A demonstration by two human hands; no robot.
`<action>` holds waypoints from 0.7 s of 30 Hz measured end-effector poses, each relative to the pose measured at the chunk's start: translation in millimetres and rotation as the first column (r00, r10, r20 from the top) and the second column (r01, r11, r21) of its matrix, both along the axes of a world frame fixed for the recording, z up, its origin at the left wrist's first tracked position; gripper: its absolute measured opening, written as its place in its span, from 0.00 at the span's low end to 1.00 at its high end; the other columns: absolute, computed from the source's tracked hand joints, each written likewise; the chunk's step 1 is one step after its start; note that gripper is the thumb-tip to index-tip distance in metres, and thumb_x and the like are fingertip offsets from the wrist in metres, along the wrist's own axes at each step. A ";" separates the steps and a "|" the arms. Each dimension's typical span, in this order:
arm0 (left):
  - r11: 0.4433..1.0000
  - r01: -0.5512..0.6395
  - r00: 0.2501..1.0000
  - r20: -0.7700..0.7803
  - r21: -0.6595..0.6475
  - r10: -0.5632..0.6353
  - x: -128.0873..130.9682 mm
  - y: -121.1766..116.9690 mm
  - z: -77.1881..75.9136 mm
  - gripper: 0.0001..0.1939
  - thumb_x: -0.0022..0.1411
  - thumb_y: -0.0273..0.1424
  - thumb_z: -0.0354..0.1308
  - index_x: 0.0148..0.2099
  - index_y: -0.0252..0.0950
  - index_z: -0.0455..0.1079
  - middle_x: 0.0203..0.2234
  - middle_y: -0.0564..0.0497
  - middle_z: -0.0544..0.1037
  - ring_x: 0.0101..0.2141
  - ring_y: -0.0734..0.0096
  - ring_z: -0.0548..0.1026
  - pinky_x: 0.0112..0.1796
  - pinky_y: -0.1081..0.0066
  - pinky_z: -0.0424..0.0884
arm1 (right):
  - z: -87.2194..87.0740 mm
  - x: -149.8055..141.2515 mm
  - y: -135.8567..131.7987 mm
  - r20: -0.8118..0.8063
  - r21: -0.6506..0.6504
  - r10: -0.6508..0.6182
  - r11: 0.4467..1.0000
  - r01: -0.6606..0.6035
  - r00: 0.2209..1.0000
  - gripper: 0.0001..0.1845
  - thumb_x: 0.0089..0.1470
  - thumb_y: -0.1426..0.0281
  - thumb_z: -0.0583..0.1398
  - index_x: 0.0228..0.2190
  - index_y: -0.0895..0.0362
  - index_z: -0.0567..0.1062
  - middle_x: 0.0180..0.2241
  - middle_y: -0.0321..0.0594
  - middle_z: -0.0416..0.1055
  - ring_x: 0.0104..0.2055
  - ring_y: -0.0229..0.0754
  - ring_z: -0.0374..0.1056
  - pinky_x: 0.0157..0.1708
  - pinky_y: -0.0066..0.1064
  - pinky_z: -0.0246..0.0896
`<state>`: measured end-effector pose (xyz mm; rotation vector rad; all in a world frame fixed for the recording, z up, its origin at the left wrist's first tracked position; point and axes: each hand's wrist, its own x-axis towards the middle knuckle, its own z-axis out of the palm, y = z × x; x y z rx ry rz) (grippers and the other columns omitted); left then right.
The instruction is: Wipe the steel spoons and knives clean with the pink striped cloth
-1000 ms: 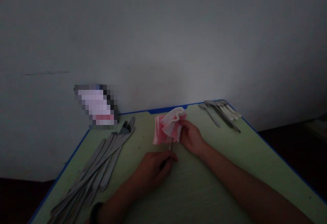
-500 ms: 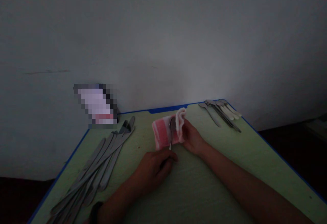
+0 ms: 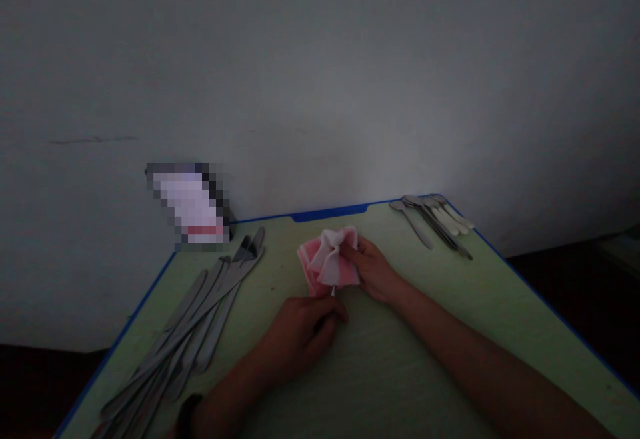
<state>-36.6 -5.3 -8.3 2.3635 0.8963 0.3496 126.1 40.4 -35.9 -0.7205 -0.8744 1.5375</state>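
Observation:
My left hand (image 3: 313, 325) is closed on the handle of a metal spoon (image 3: 333, 291). Only a short bit of that spoon shows, between my fingers and a pink and white checked cloth (image 3: 327, 262). The cloth is folded over the spoon's bowl, which is hidden. From the right, my right hand (image 3: 374, 267) grips the cloth, its fingers pressing on the fold around the bowl. Both hands are above the middle of the green table.
A pile of metal cutlery (image 3: 185, 332), knives among it, lies along the left side of the green table (image 3: 400, 359). Several spoons (image 3: 430, 215), some white-handled, lie at the back right. A blurred-out device (image 3: 187, 205) leans against the wall (image 3: 320, 92) at the back left.
My right hand has folded the cloth over the spoon's bowl, which was bare on top of the cloth before. My left hand has stayed in place on the handle.

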 end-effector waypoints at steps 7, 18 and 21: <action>1.000 0.018 1.000 0.001 0.008 -0.018 -0.2 0.7 -0.8 0.12 0.61 0.26 0.44 0.39 0.37 0.68 0.28 0.53 0.73 0.29 0.74 0.70 0.32 0.76 0.62 | 4.8 0.1 -1.1 0.073 -0.053 -0.046 0.997 0.050 0.996 0.12 0.41 0.73 0.59 0.34 0.56 0.73 0.28 0.34 0.71 0.29 0.35 0.64 0.29 0.25 0.58; 1.000 -0.011 1.000 0.005 -0.005 0.011 1.5 0.2 -1.1 0.11 0.62 0.27 0.44 0.40 0.37 0.68 0.29 0.52 0.73 0.28 0.74 0.70 0.30 0.76 0.62 | 5.3 -0.9 -0.1 -0.026 -0.118 -0.055 0.992 0.052 0.998 0.11 0.43 0.65 0.62 0.31 0.57 0.73 0.26 0.36 0.72 0.27 0.37 0.65 0.30 0.29 0.60; 0.999 -0.030 1.000 -0.004 -0.023 0.030 1.0 -0.3 -1.4 0.11 0.63 0.29 0.44 0.41 0.37 0.67 0.27 0.53 0.73 0.26 0.75 0.69 0.29 0.76 0.62 | 4.6 -1.7 -0.9 -0.013 -0.114 -0.045 0.993 0.043 0.999 0.13 0.42 0.64 0.63 0.31 0.57 0.73 0.27 0.35 0.72 0.27 0.36 0.65 0.30 0.28 0.59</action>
